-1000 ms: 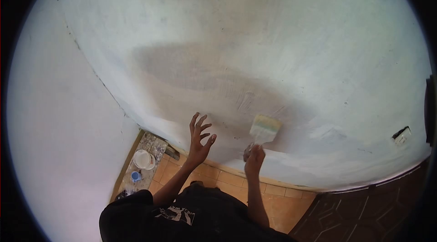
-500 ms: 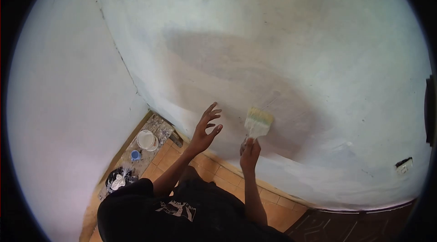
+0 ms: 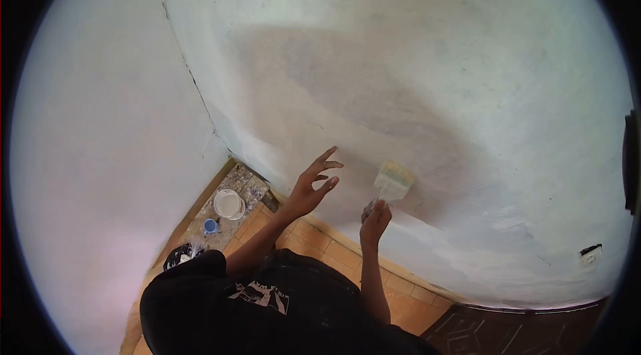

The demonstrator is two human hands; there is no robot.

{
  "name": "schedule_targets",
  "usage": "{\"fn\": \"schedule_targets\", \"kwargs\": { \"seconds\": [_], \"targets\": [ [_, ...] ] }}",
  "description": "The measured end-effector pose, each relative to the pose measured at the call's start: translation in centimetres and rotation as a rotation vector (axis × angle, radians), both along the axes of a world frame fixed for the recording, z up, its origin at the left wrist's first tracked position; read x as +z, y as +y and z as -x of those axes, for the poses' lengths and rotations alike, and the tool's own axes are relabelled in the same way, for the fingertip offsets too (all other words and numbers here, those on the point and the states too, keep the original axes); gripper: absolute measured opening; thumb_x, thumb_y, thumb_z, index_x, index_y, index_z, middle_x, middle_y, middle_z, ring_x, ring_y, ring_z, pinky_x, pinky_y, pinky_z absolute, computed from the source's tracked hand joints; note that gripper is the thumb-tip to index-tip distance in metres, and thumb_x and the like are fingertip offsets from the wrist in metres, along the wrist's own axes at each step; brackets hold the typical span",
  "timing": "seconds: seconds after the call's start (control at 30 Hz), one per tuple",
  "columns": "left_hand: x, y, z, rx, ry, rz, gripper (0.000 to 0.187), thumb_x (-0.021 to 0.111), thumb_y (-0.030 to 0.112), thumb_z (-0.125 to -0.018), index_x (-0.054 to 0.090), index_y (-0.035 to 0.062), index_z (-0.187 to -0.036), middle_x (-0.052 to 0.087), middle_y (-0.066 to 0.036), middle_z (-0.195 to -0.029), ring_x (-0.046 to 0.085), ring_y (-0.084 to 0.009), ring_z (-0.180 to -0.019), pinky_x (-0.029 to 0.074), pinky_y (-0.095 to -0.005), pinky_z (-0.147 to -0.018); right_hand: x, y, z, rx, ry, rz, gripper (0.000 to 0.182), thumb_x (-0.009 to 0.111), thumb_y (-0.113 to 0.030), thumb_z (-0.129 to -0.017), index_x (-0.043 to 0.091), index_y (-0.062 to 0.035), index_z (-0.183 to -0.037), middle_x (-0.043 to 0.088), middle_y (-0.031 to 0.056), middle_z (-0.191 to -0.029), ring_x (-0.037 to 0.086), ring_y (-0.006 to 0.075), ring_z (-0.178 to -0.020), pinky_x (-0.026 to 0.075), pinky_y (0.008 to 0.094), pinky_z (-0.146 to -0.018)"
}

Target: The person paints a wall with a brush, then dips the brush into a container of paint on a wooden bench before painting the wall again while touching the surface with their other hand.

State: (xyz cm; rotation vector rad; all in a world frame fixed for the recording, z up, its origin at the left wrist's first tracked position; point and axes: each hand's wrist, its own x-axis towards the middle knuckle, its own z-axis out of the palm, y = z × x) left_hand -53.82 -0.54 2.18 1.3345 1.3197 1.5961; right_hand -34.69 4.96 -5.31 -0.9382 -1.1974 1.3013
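Note:
A wide paintbrush (image 3: 394, 185) with pale yellowish bristles is gripped by its handle in my right hand (image 3: 376, 220). The bristles point up and overlap the wall (image 3: 347, 101) in this view. My left hand (image 3: 314, 185) is raised to the left of the brush, fingers spread and holding nothing, in front of the same wall. Patchy pale paint covers the wall, and a darker shadow falls over its middle.
On a paint-splattered bench (image 3: 217, 181) at lower left stand a white tub (image 3: 229, 204) and a blue cup (image 3: 211, 225). A black plastic bag (image 3: 177, 256) lies beside them. Orange tiles (image 3: 334, 251) cover the floor. A wall socket (image 3: 591, 255) sits at right, and a dark panelled surface (image 3: 507, 331) fills the lower right.
The view has shifted slightly. Both hands and the paintbrush appear a little further right. My grip on the brush and my spread left fingers stay much the same.

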Motion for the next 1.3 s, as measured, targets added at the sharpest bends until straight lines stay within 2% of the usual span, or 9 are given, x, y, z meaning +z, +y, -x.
{"fn": "schedule_targets", "kwargs": {
  "seconds": [0.1, 0.2, 0.3, 0.57, 0.77, 1.0, 1.07, 1.2, 1.3],
  "targets": [
    [-0.1, -0.3, 2.9, 0.021, 0.019, -0.002, 0.028, 0.060, 0.009, -0.093, 0.060, 0.0100, -0.121, 0.034, -0.012, -0.152, 0.046, -0.0261, -0.130, 0.050, -0.0375, -0.092, 0.0, -2.2, 1.5, -0.011, 0.073, 0.127, 0.036, 0.043, -0.031, -0.103, 0.040, -0.0093, -0.074, 0.038, -0.0036, -0.058, 0.033, 0.0031, -0.046, 0.023, 0.0219, -0.040],
    [-0.2, -0.4, 5.2, 0.025, 0.032, 0.014, 0.027, 0.059, 0.009, -0.093, 0.060, 0.0090, -0.120, 0.034, -0.012, -0.152, 0.048, -0.0256, -0.128, 0.050, -0.0371, -0.092, 4.8, -1.3, 4.0, -0.010, -0.005, -0.106, 0.046, 0.040, -0.046, -0.102, 0.035, -0.0113, -0.073, 0.031, -0.0045, -0.056, 0.029, 0.0046, -0.042, 0.021, 0.0226, -0.038],
    [0.1, -0.1, 6.3, -0.003, 0.017, 0.019, 0.027, 0.060, 0.009, -0.093, 0.060, 0.0088, -0.120, 0.033, -0.012, -0.153, 0.049, -0.0256, -0.128, 0.050, -0.0372, -0.092, 8.2, 0.6, 6.1, 0.007, 0.072, -0.170, 0.045, 0.041, -0.046, -0.102, 0.035, -0.0112, -0.074, 0.032, -0.0039, -0.057, 0.029, 0.0044, -0.042, 0.020, 0.0224, -0.038],
    [-0.7, 0.1, 8.8, -0.130, 0.025, 0.032, 0.028, 0.061, 0.007, -0.091, 0.060, 0.0090, -0.120, 0.033, -0.011, -0.153, 0.049, -0.0252, -0.128, 0.049, -0.0377, -0.094, -3.6, -1.7, 7.6, -0.060, 0.023, -0.007, 0.047, 0.040, -0.044, -0.102, 0.035, -0.0110, -0.070, 0.030, -0.0046, -0.055, 0.028, 0.0052, -0.041, 0.020, 0.0231, -0.037],
    [-0.5, 0.2, 10.2, -0.213, 0.017, 0.042, 0.029, 0.061, 0.004, -0.090, 0.060, 0.0075, -0.118, 0.035, -0.010, -0.153, 0.052, -0.0238, -0.125, 0.048, -0.0367, -0.092, 4.8, -0.1, 10.6, -0.171, 0.081, -0.060, 0.047, 0.040, -0.044, -0.103, 0.036, -0.0112, -0.069, 0.029, -0.0047, -0.054, 0.027, 0.0053, -0.041, 0.020, 0.0227, -0.037],
    [-0.6, -0.7, 11.8, -0.208, 0.071, -0.003, 0.030, 0.057, 0.005, -0.092, 0.057, 0.0043, -0.122, 0.035, -0.011, -0.152, 0.055, -0.0234, -0.120, 0.050, -0.0348, -0.092, -2.4, -3.8, 10.7, -0.139, 0.028, 0.086, 0.045, 0.038, -0.043, -0.103, 0.036, -0.0118, -0.070, 0.030, -0.0058, -0.055, 0.026, 0.0039, -0.041, 0.019, 0.0225, -0.037],
    [-0.7, -0.4, 12.7, -0.174, 0.066, -0.025, 0.029, 0.056, 0.004, -0.092, 0.057, 0.0041, -0.121, 0.034, -0.012, -0.152, 0.055, -0.0235, -0.120, 0.050, -0.0348, -0.092, -2.0, -4.9, 11.3, -0.129, 0.029, 0.138, 0.045, 0.038, -0.042, -0.104, 0.036, -0.0119, -0.071, 0.030, -0.0060, -0.055, 0.026, 0.0036, -0.041, 0.019, 0.0225, -0.037],
    [-0.3, -1.4, 13.5, -0.120, 0.027, 0.007, 0.028, 0.060, 0.001, -0.089, 0.060, 0.0050, -0.116, 0.032, -0.013, -0.153, 0.054, -0.0237, -0.121, 0.049, -0.0350, -0.091, 5.6, -3.1, 13.0, -0.099, 0.065, 0.031, 0.045, 0.038, -0.042, -0.104, 0.036, -0.0124, -0.070, 0.030, -0.0058, -0.055, 0.026, 0.0032, -0.041, 0.020, 0.0221, -0.037],
    [-0.1, -1.4, 14.0, -0.111, 0.056, 0.018, 0.027, 0.060, 0.002, -0.088, 0.060, 0.0045, -0.116, 0.030, -0.014, -0.154, 0.054, -0.0243, -0.122, 0.049, -0.0356, -0.091, 2.4, -1.1, 13.1, -0.126, 0.056, -0.044, 0.045, 0.038, -0.043, -0.103, 0.036, -0.0124, -0.071, 0.029, -0.0060, -0.056, 0.026, 0.0032, -0.042, 0.021, 0.0219, -0.037]
  ]
}}
